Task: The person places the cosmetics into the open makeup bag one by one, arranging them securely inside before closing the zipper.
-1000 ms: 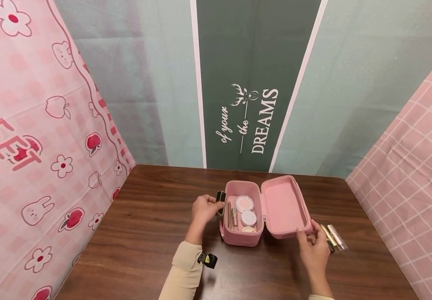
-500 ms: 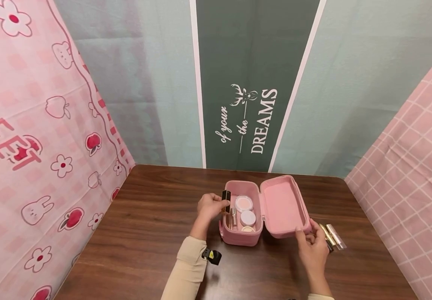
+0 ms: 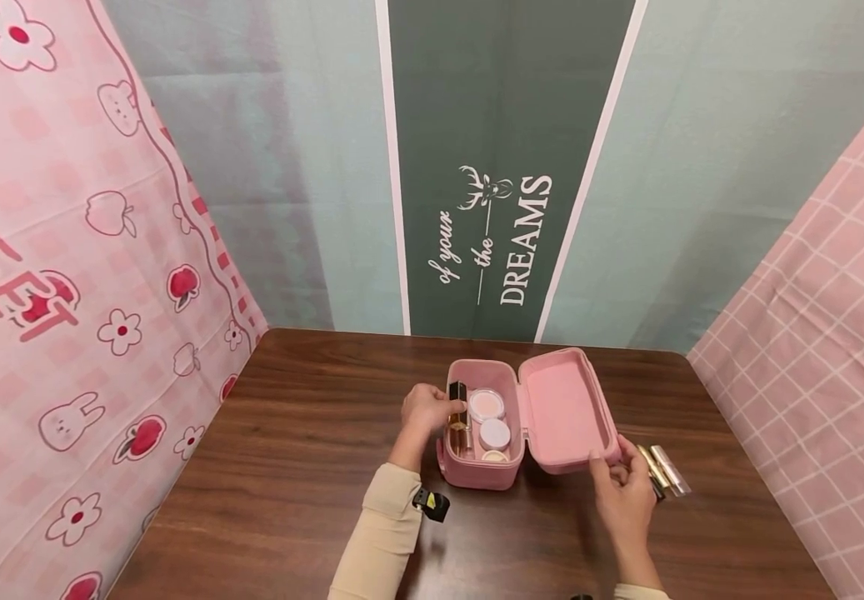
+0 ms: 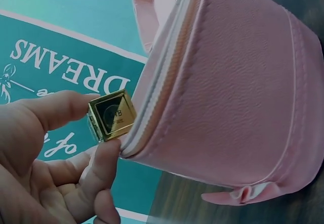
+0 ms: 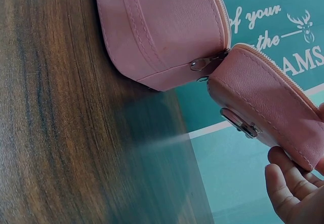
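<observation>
A pink zippered makeup case (image 3: 480, 477) stands on the table with its lid (image 3: 562, 408) swung out to the right. My left hand (image 3: 426, 408) pinches a black and gold lipstick (image 3: 457, 392) between thumb and fingers, over the case's left rim. In the left wrist view the lipstick's square gold end (image 4: 114, 115) faces the camera, close to the zipper edge. Inside the case lie a round compact (image 3: 487, 405), a white-lidded jar (image 3: 495, 433) and slim tubes partly hidden by the lipstick. My right hand (image 3: 622, 496) grips the lid's near right corner, thumb on the rim.
Gold and clear lipstick tubes (image 3: 670, 471) lie on the wooden table (image 3: 312, 433) just right of my right hand. A metal zipper pull (image 5: 200, 64) hangs at the case's hinge side. Printed cloths stand behind the table and at both sides.
My left hand has carried the lipstick rightward, from beside the case's left wall to over its opening. My right hand keeps its grip on the lid.
</observation>
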Demonstrator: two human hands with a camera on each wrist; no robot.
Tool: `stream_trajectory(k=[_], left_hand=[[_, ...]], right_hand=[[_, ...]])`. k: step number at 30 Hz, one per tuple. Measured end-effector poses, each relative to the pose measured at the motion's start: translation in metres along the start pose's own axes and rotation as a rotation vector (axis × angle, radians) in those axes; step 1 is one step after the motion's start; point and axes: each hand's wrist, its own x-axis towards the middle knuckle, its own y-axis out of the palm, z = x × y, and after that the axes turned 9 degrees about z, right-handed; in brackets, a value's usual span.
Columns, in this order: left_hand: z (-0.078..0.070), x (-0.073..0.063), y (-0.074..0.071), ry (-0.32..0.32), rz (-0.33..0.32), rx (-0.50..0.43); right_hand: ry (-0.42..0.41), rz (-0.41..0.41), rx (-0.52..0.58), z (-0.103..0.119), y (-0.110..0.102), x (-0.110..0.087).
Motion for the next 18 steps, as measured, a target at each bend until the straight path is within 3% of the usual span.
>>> stream_trajectory(k=[7,18], left_hand=[[-0.007,0.001,-0.003,-0.034,0.057,0.060],[-0.013,-0.001,0.000,-0.027,0.021,0.134]], right_hand=[[-0.009,-0.012,0.002,0.000,0.001,0.001],[-0.019,-0.010,0.016,-0.002,0.001,0.001]])
